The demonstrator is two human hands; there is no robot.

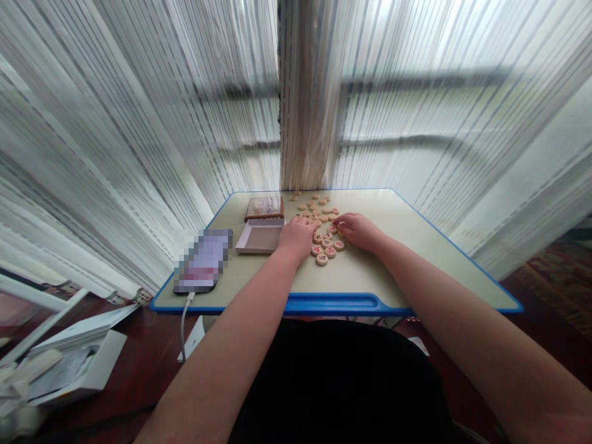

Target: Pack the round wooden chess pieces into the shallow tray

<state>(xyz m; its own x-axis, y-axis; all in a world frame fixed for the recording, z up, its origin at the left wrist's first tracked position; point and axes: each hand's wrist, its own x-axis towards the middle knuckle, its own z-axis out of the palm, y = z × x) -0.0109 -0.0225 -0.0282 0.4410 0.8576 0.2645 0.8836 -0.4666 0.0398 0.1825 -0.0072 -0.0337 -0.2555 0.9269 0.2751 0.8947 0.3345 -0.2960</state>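
Round wooden Chinese chess pieces (330, 252) with red or dark characters lie spread over the middle of the small table. My left hand (298, 237) rests at the left side of the pieces, its fingers loosely bent against them and partly hidden behind the hand. On the other side my right hand (358, 230) lies low, fingers stretched toward the pieces and touching one near the fingertips. No piece is seen lifted. Just left of my left hand stands an open, shallow white box tray (261, 237). Behind the tray is a brown patterned box lid (264, 208).
A phone (203, 262) with a charging cable (184, 327) lies at the table's left edge. The table (439, 265) has a blue rim and a pen groove (333, 302) in front. Sheer curtains (393, 111) hang behind. An open white box (78, 364) is on the floor.
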